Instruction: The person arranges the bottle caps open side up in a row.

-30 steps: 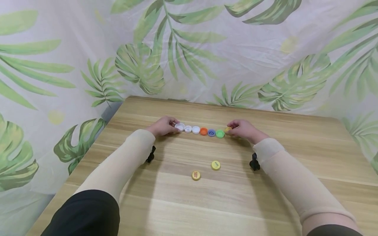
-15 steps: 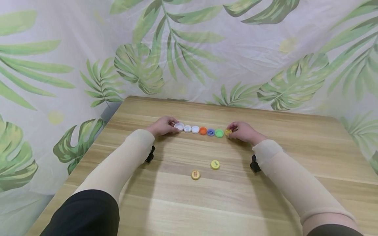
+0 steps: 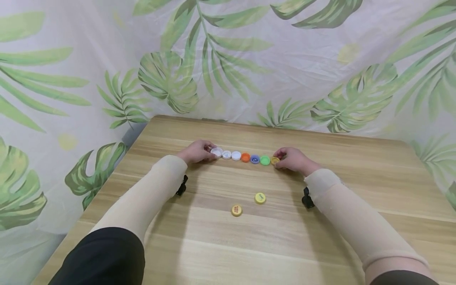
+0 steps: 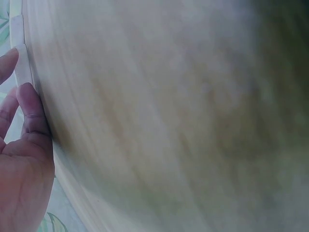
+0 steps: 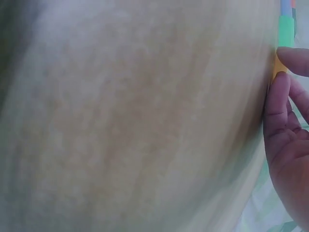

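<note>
A row of bottle caps lies across the wooden table, open side up. From the left come a large white cap (image 3: pixel 216 152), two smaller white caps (image 3: pixel 236 155), an orange cap (image 3: pixel 246 157), a blue cap (image 3: pixel 255 159), a green cap (image 3: pixel 265 160) and a golden-yellow cap (image 3: pixel 274 160). At the left end my left hand (image 3: pixel 197 151) holds the large white cap between thumb and fingers. My right hand (image 3: pixel 292 159) pinches the golden-yellow cap, its fingers covering the cap's right side. In the right wrist view the yellow cap (image 5: pixel 279 66) sits against the green cap (image 5: pixel 286 32).
Two yellow caps, one with green print (image 3: pixel 260 198) and one with red print (image 3: pixel 236 210), lie top up nearer the front of the table (image 3: pixel 221 245). A leaf-patterned cloth (image 3: pixel 242 63) hangs behind the table and along its left side.
My right hand has laid the golden-yellow cap from a tilt down flat, then slid it left against the green cap. The left hand stays in place on the large white cap.
</note>
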Demonstrator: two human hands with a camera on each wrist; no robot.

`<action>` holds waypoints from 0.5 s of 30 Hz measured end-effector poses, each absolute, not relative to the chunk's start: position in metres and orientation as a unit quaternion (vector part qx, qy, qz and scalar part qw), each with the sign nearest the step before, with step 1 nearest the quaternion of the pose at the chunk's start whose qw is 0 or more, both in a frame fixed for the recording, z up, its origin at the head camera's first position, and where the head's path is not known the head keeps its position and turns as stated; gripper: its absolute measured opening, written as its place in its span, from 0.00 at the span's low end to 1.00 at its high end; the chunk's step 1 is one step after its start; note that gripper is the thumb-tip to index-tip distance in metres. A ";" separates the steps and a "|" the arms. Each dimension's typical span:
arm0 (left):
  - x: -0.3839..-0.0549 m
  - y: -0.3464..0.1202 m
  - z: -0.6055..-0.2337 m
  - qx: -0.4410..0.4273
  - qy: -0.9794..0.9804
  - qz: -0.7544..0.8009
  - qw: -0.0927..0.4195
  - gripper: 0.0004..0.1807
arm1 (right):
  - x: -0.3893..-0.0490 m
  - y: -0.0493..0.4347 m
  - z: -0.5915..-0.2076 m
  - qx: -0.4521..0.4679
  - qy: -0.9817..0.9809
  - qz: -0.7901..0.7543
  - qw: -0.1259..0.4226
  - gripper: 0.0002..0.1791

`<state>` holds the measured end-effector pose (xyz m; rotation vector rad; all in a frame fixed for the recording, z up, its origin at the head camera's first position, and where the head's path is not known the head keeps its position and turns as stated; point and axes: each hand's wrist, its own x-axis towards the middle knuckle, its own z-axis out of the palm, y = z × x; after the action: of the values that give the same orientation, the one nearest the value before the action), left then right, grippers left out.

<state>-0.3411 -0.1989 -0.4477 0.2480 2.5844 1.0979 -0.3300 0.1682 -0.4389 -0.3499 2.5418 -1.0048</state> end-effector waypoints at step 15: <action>-0.341 -0.198 -0.448 0.084 0.905 0.383 0.163 0.26 | -0.330 0.169 -0.440 -0.159 0.917 -0.322 0.175 0.21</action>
<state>-0.3406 -0.1978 -0.4475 0.2400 2.5816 1.0931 -0.3296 0.1686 -0.4403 -0.4501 2.5971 -0.9125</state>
